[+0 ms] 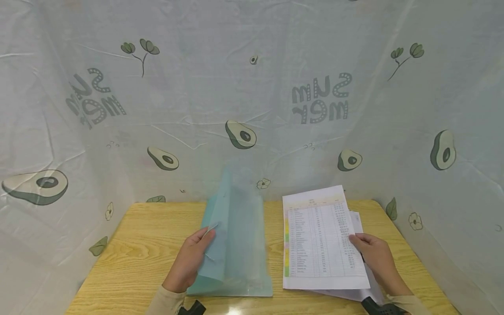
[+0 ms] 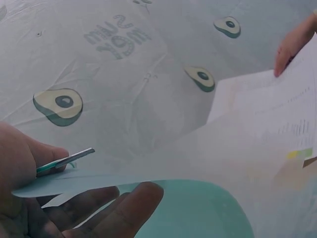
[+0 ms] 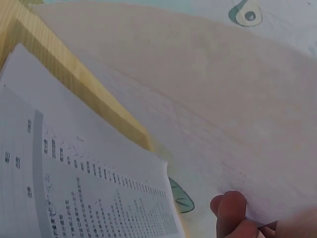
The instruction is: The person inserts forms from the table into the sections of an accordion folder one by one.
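A translucent light-blue folder [image 1: 248, 245] stands open on the table in the head view. My left hand [image 1: 193, 256] grips its raised left cover, thumb above and fingers beneath. Close to that thumb, a thin fastener strip [image 2: 77, 157] sticks up from the cover in the left wrist view. On the right, my right hand [image 1: 374, 256] pinches the right edge of a printed sheet [image 1: 319, 236] bearing a table and coloured marks down its left side. Another paper [image 1: 356, 221] shows behind that sheet. Dense print covers a page [image 3: 99, 188] in the right wrist view.
A yellow wood-grain table [image 1: 157, 236] lies under everything. Behind and at both sides hangs a pale curtain [image 1: 212, 87] with avocado and leaf prints, close to the table's back edge.
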`<state>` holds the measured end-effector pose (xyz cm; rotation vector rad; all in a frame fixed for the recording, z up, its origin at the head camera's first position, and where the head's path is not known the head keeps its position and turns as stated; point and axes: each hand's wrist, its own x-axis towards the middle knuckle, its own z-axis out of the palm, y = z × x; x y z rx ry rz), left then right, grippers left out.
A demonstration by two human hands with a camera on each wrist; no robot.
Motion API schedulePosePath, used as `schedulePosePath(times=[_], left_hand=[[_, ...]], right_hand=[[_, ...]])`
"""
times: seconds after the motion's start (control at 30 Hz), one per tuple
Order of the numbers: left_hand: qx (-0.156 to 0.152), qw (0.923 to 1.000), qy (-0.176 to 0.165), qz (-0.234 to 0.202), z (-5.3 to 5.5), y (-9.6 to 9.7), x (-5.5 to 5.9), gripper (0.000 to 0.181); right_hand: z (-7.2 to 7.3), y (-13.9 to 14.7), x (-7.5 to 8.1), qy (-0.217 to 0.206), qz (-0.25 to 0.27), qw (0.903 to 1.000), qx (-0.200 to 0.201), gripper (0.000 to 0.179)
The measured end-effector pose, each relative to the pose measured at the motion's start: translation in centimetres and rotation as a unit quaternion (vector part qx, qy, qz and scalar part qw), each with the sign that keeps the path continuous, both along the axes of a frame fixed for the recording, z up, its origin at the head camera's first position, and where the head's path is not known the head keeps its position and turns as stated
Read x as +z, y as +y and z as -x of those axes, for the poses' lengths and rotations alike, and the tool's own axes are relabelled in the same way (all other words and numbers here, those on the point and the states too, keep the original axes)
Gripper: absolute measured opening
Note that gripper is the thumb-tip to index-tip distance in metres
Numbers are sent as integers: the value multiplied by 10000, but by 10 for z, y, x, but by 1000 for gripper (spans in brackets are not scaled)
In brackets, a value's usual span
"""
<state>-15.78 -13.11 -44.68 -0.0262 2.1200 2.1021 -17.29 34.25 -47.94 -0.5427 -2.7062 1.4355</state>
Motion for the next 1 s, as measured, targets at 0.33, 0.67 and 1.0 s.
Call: schedulePosePath(times=[0.33,0.67,1.0], left_hand=[[-189,9998,87,67,2,0,-4,64],[-68,9999,58,99,3,3,-6,53],[-67,9999,-19,73,3,4,-8,58]], right_hand=[[-2,-4,10,24,199,9998,-19,61],[-3,-8,29,145,314,9994,36,66],[-3,-10,52,530,681,9959,286,62]])
